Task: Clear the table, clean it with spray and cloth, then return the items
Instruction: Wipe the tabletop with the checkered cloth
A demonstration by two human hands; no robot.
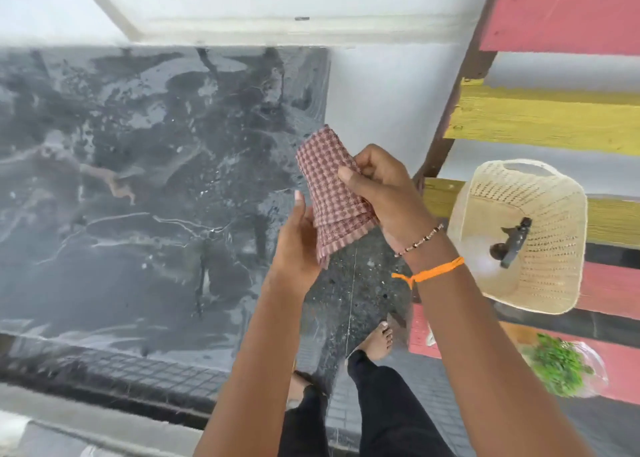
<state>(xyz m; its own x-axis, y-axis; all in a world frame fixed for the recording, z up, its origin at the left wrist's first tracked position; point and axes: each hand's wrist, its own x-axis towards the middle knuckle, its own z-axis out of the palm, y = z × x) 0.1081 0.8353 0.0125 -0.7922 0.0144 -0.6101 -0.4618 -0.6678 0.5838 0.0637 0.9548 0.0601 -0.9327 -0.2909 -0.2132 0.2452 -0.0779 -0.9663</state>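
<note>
A folded pink checked cloth [329, 193] is held in the air just off the table's right edge. My right hand [384, 190] pinches its upper part between thumb and fingers. My left hand [298, 242] cups the cloth's lower end from the left. The dark marbled table top [138, 179] fills the left half of the view, wet and streaked, with nothing standing on it. A spray bottle with a black trigger head [512, 242] lies inside a cream woven basket [554, 283] at the right.
The basket rests on a bench of red, yellow and black slats [554, 124]. A bag of green leaves [561, 366] lies on the lower red slat. A white wall and window frame [277, 27] stand behind the table. My bare feet stand on dark paved floor [349, 304].
</note>
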